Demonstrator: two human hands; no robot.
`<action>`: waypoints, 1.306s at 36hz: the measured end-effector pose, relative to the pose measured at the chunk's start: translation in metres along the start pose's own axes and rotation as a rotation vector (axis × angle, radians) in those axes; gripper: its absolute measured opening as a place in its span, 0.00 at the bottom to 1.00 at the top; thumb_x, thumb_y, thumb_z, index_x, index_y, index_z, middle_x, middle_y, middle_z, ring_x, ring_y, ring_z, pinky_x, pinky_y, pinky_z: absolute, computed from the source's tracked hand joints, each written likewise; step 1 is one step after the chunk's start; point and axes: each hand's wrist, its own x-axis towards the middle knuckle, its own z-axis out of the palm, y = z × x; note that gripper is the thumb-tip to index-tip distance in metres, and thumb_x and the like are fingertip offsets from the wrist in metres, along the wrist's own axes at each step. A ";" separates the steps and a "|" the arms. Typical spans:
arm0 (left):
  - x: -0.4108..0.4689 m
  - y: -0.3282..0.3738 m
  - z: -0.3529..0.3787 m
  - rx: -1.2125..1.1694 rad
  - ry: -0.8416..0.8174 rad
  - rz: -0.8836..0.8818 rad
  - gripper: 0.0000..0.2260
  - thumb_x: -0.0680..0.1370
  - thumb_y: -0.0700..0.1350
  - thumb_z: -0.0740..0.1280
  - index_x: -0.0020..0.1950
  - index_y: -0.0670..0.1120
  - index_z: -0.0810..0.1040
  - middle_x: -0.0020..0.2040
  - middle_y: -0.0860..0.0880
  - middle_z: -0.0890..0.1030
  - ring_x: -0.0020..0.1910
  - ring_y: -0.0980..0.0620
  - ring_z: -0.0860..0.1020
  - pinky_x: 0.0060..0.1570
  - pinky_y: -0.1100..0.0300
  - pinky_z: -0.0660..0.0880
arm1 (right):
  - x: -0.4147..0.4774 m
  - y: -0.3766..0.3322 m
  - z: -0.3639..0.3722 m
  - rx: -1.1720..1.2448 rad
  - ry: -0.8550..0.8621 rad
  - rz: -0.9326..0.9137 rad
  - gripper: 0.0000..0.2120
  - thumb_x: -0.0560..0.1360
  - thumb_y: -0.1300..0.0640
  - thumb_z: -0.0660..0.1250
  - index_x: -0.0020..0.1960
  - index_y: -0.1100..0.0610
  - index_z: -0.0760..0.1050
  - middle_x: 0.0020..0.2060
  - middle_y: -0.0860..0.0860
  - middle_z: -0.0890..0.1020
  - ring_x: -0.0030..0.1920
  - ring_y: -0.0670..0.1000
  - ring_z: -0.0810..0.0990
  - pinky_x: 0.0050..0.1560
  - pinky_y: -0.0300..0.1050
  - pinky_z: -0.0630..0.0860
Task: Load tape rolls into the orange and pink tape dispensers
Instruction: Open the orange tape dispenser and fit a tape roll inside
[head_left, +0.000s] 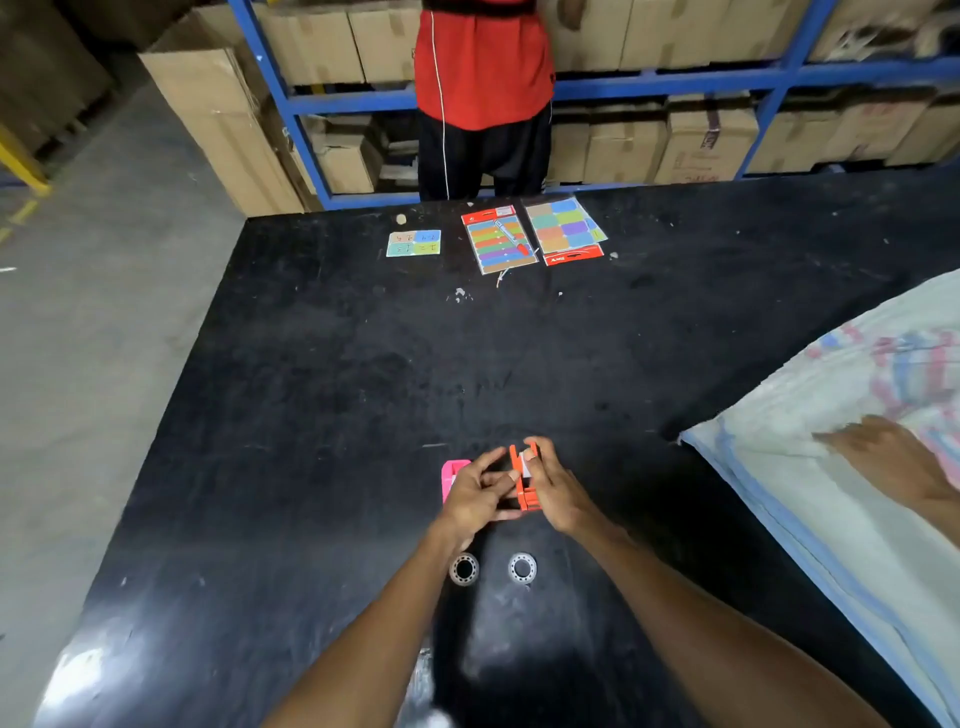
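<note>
The orange tape dispenser (521, 480) stands on the black table (322, 395), near its front middle. My right hand (553, 491) grips it from the right, fingers curled over its top. My left hand (475, 493) touches its left side with the fingertips. Just left of that hand lies the pink tape dispenser (450, 475), partly hidden by it. Two clear tape rolls lie flat on the table closer to me: one (464, 569) beside my left wrist, the other (522, 567) between my forearms.
Coloured sticker sheets (501, 241) and a small card (414, 243) lie at the table's far edge. A person in a red top (483, 67) stands behind it by blue shelving with cartons. A white sack (810, 431) with another person's hand (893, 457) covers the right side.
</note>
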 end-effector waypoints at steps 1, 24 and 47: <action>-0.004 0.003 0.001 0.009 -0.007 0.009 0.22 0.78 0.40 0.67 0.72 0.48 0.68 0.58 0.39 0.82 0.54 0.43 0.83 0.49 0.43 0.82 | -0.002 -0.002 0.000 0.007 0.004 -0.009 0.18 0.83 0.42 0.50 0.70 0.45 0.63 0.59 0.55 0.80 0.59 0.58 0.78 0.59 0.48 0.70; -0.034 0.008 0.006 0.303 0.212 0.013 0.16 0.74 0.34 0.68 0.57 0.50 0.74 0.40 0.49 0.79 0.38 0.52 0.78 0.35 0.50 0.83 | -0.042 -0.018 -0.038 0.120 0.064 -0.102 0.11 0.84 0.43 0.50 0.63 0.43 0.65 0.48 0.50 0.75 0.41 0.49 0.76 0.35 0.44 0.79; 0.021 -0.040 0.039 1.021 0.486 -0.011 0.19 0.78 0.42 0.59 0.69 0.43 0.65 0.59 0.39 0.78 0.56 0.39 0.80 0.56 0.47 0.76 | -0.054 -0.002 -0.060 0.165 -0.005 -0.109 0.15 0.84 0.44 0.50 0.68 0.44 0.63 0.53 0.49 0.77 0.50 0.46 0.77 0.43 0.24 0.74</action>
